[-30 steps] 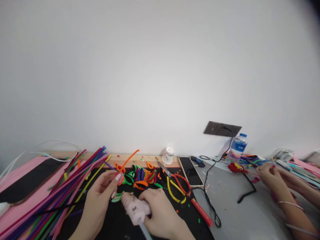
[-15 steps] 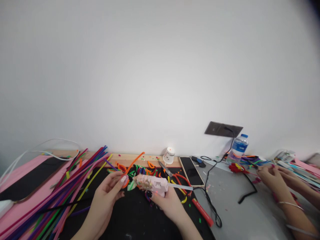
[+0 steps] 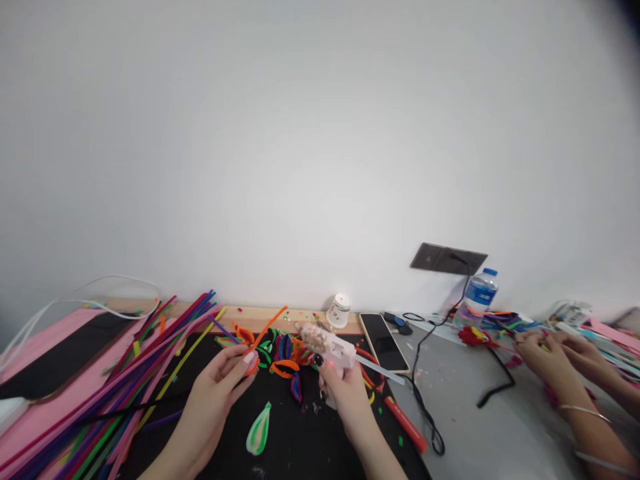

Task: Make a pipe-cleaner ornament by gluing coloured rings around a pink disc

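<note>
My left hand [image 3: 216, 390] pinches an orange pipe cleaner [image 3: 267, 327] that rises up and to the right from its fingertips. My right hand [image 3: 345, 390] grips a pink hot glue gun [image 3: 333, 348] by its handle, nozzle pointing up-left, a clear glue stick sticking out behind. A green-and-white looped pipe cleaner leaf [image 3: 259, 430] lies on the black mat [image 3: 290, 453] between my hands. Several bent coloured loops [image 3: 283, 353] lie just beyond my fingers.
A sheaf of long coloured pipe cleaners [image 3: 140, 370] lies at left on pink sheets. Scissors, yellow-handled pliers [image 3: 367, 390], a phone [image 3: 383, 342], a small white cup [image 3: 339, 311], black cables and a water bottle [image 3: 477, 293] are to the right. Another person's hands [image 3: 550, 357] work at far right.
My right hand picked the glue gun up off the mat, brought it to the piece in my left hand, then drew it back right. The green leaf now lies on the mat.
</note>
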